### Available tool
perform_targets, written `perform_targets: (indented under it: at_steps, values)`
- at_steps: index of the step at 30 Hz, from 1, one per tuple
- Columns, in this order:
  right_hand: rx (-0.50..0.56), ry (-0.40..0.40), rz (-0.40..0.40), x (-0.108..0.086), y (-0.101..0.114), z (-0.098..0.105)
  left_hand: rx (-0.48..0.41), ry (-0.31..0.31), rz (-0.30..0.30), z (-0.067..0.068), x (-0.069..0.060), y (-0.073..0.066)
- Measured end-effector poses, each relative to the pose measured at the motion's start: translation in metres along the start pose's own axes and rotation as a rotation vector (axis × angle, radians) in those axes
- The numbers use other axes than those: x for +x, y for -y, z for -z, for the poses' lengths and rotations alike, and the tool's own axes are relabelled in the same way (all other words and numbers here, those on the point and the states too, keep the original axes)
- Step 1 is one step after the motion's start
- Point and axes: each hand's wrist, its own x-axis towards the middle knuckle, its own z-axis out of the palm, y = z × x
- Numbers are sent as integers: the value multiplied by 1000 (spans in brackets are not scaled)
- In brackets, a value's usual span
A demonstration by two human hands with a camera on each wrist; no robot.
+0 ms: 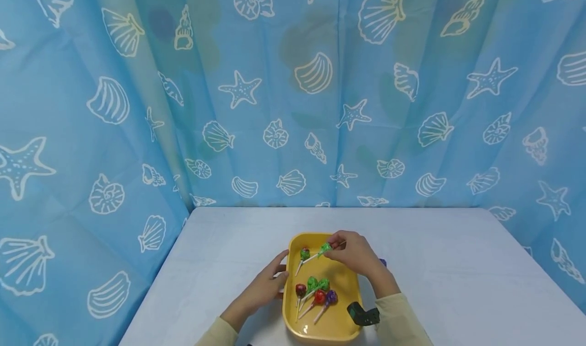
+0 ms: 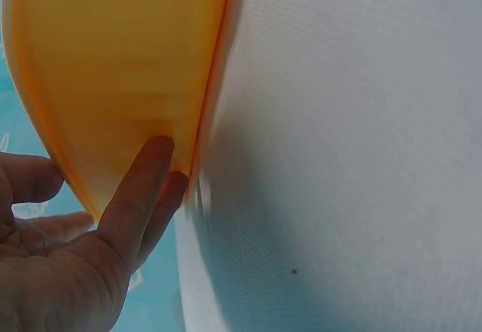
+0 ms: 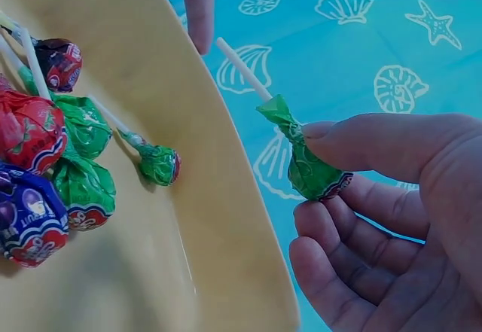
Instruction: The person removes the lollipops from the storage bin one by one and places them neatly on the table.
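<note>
A yellow tray (image 1: 341, 310) stands on the table with several wrapped lollipops in it. My left hand (image 1: 263, 287) touches its left side; in the left wrist view straight fingertips (image 2: 160, 147) press the tray's outer wall (image 2: 120, 68). Over the tray's far right part, my right hand (image 1: 354, 254) pinches a green lollipop (image 1: 325, 248) by its head, stick pointing left. The right wrist view shows the thumb and fingers of that hand (image 3: 384, 211) round the green wrapper (image 3: 309, 170). Red (image 3: 30, 132), purple (image 3: 30, 215) and green lollipops (image 3: 83, 125) lie grouped, one green-and-red lollipop (image 3: 160, 165) apart.
A white-covered table (image 1: 458, 264) extends on both sides of the tray. Behind it hangs a blue curtain (image 1: 293, 107) with shell and starfish prints. A purple object (image 1: 383, 262) shows partly behind my right wrist, on which a black device (image 1: 363, 314) sits.
</note>
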Motion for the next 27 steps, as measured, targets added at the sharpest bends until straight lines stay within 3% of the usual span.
perform_targets:
  at_steps: [27]
  values:
    - [19,-91,-90,-23,-5,11,-13,6,-10,0,-1,0]
